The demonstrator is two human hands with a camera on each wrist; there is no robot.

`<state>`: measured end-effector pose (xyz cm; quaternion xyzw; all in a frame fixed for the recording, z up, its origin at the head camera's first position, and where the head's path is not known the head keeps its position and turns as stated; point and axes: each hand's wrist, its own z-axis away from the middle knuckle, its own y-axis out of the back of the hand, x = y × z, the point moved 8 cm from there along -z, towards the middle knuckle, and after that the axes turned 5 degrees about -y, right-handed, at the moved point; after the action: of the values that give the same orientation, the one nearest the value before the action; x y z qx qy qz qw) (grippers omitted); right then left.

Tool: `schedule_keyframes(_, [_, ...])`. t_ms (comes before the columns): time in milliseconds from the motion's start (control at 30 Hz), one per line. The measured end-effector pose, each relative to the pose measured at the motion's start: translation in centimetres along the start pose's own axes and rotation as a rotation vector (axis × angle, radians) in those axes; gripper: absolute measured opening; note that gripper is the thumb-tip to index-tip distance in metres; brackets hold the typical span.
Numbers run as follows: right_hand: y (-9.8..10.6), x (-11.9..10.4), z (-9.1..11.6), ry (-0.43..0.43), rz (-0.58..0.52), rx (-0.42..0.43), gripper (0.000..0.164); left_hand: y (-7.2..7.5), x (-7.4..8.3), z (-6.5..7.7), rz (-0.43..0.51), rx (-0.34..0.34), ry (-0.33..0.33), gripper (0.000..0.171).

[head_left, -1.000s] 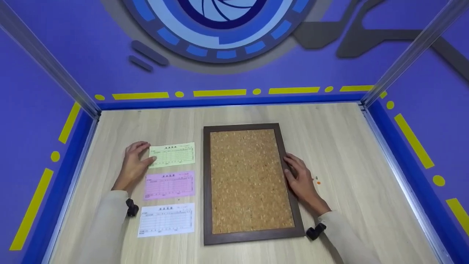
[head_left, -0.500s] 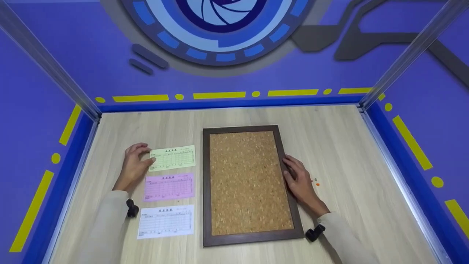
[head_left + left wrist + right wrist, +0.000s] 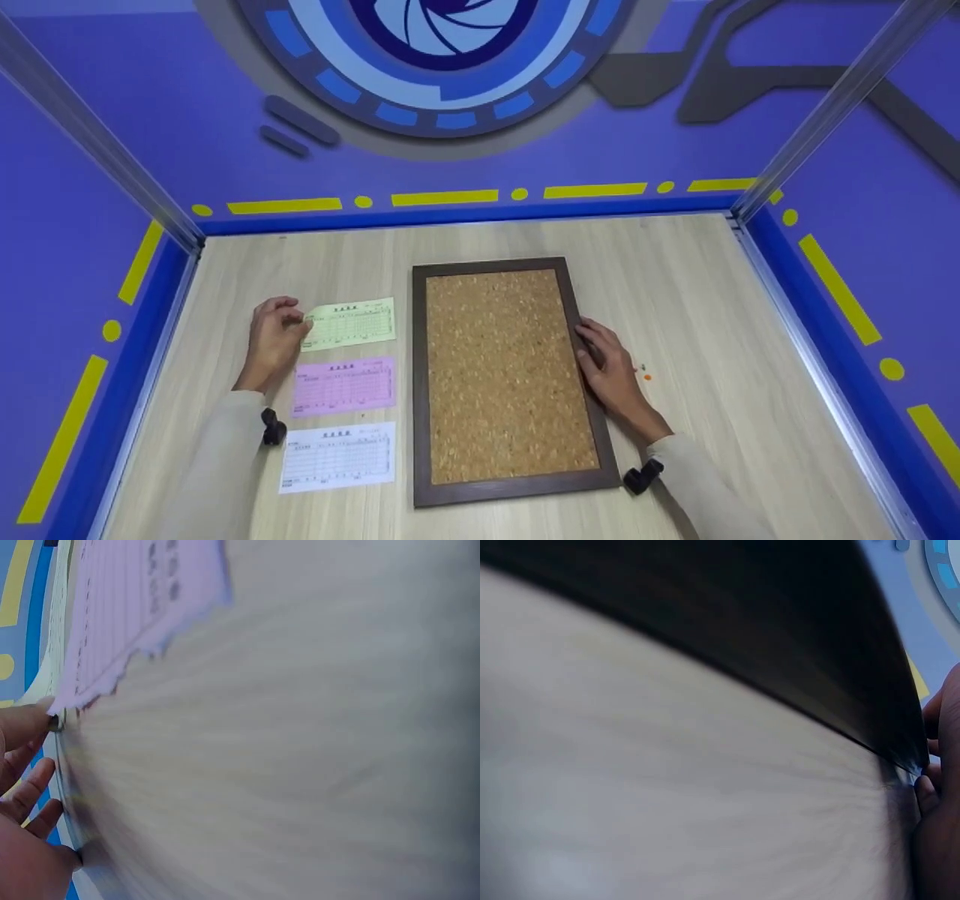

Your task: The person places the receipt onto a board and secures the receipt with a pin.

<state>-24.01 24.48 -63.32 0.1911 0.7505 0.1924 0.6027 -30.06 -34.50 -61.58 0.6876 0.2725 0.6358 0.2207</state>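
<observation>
At the table's left, my left hand [image 3: 276, 341] pinches the left edge of a pale green printed slip [image 3: 352, 324] between thumb and fingertips. That edge looks slightly lifted, and the left wrist view has the slip curving up behind the pink slip [image 3: 142, 607]. A corkboard [image 3: 502, 375] with a dark brown frame [image 3: 421, 390] lies flat right of the slips. My right hand [image 3: 616, 375] rests against the frame's right side, thumb and fingers apart along its edge. The right wrist view shows the dark frame side [image 3: 780, 622] with fingertips touching its far end.
Below the green slip lie a pink slip [image 3: 345, 386] and a white slip [image 3: 337, 457]. A small orange thing [image 3: 647, 377] and a tiny greenish one sit just right of my right hand. Blue walls [image 3: 450, 217] enclose the wooden table [image 3: 712, 300].
My left thumb and fingertips have drawn together on the green slip's left edge. The right hand stays at the corkboard's frame. The head view has shifted slightly.
</observation>
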Motion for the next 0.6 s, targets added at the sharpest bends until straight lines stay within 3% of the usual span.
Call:
schedule_keyframes(167, [0.0, 0.0, 0.0, 0.002, 0.017, 0.000, 0.041, 0.7, 0.5, 0.0, -0.024, 0.054, 0.013, 0.019])
schedule_keyframes(367, [-0.1, 0.2, 0.0, -0.018, 0.016, -0.008, 0.042, 1.5, 0.8, 0.1, -0.041, 0.059, 0.071, 0.021])
schedule_keyframes(600, [-0.2, 0.3, -0.1, -0.031, 0.005, -0.015, 0.041, 2.7, 1.2, 0.7, -0.069, 0.094, 0.058, 0.021])
